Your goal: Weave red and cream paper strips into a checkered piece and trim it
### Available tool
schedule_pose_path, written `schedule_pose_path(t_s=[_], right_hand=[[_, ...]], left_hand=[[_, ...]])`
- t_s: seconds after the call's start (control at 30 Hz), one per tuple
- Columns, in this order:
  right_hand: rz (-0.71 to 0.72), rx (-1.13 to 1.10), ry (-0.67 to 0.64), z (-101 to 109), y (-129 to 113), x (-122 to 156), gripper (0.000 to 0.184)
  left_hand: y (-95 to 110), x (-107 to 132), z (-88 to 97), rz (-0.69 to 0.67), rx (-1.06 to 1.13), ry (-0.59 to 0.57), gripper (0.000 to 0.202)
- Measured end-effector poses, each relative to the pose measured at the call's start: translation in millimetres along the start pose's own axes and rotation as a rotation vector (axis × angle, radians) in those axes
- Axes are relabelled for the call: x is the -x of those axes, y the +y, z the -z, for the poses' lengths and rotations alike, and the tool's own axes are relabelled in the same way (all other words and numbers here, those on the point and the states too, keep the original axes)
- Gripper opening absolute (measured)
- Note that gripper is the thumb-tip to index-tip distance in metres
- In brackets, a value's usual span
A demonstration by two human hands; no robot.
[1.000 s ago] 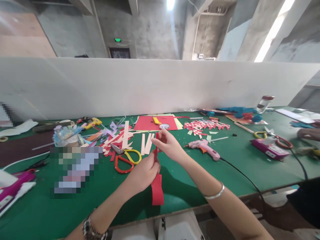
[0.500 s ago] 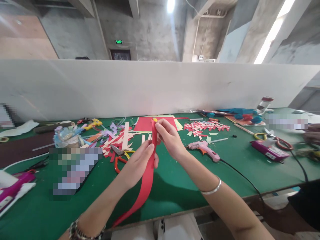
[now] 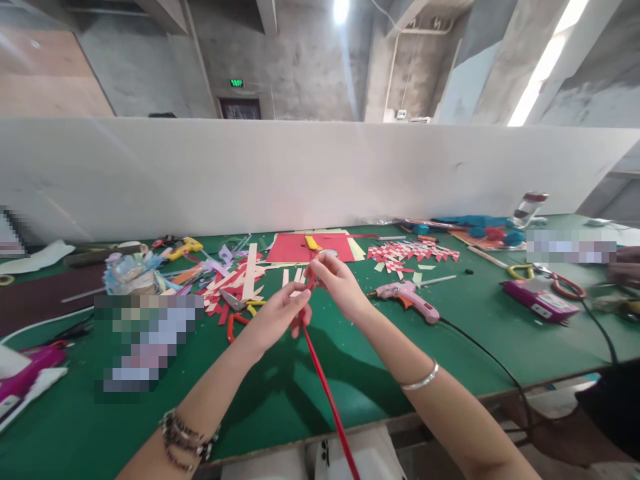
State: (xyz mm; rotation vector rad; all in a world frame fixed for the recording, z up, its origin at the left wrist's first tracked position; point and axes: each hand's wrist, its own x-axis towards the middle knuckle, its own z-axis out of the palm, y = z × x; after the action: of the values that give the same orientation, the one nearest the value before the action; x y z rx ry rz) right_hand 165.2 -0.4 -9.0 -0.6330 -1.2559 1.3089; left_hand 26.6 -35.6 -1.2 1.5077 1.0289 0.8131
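Both my hands hold a long red paper strip [image 3: 327, 393] above the green table [image 3: 380, 360]. My right hand [image 3: 337, 283] pinches the strip's top end. Just below it, my left hand [image 3: 277, 319] pinches the strip between thumb and fingers. The strip shows edge-on and runs down past the table's front edge toward me. Scissors with orange and yellow handles [image 3: 239, 319] lie just left of my left hand, partly hidden by it.
A pink glue gun [image 3: 407, 297] with a black cord lies to the right. Red and cream paper strips [image 3: 240, 277], a red sheet [image 3: 295, 248] and a woven red-white piece [image 3: 413, 253] lie behind. Another person's hand [image 3: 623, 272] rests at far right. A white partition backs the table.
The strip has turned from flat-on to edge-on and now hangs longer toward me. My hands dropped slightly from half a second ago, and my left hand slid along the strip.
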Motion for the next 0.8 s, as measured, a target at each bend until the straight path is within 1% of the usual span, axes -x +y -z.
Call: schedule_pose_path(t_s=[0.1,0.17,0.33,0.47,0.63,0.8], right_hand=[[-0.042,-0.052,0.011,4.5,9.0,-0.8,0.032],[-0.067,-0.059,0.009,6.2,14.3,-1.1,0.033],[-0.051,0.027,0.028,6.2,23.0,-0.4,0.033],[-0.033,0.048,0.027,6.4,27.1,0.1,0.032],[-0.021,-0.034,-0.012,8.5,31.5,0.4,0.030],[-0.075,-0.111,-0.010,10.7,35.4,0.9,0.030]], left_hand=[[-12.8,-8.5,3.4,0.018,0.145,-0.044,0.046],[-20.1,-12.9,3.3,0.022,0.204,-0.045,0.047],[-32.3,-17.7,-1.0,0.019,0.214,-0.020,0.046],[-37.4,-17.3,-2.2,0.008,0.233,-0.023,0.048],[-41.2,-16.3,-2.3,-0.013,0.259,-0.029,0.052],[-42.9,-16.1,-4.7,-0.007,0.270,-0.037,0.048]])
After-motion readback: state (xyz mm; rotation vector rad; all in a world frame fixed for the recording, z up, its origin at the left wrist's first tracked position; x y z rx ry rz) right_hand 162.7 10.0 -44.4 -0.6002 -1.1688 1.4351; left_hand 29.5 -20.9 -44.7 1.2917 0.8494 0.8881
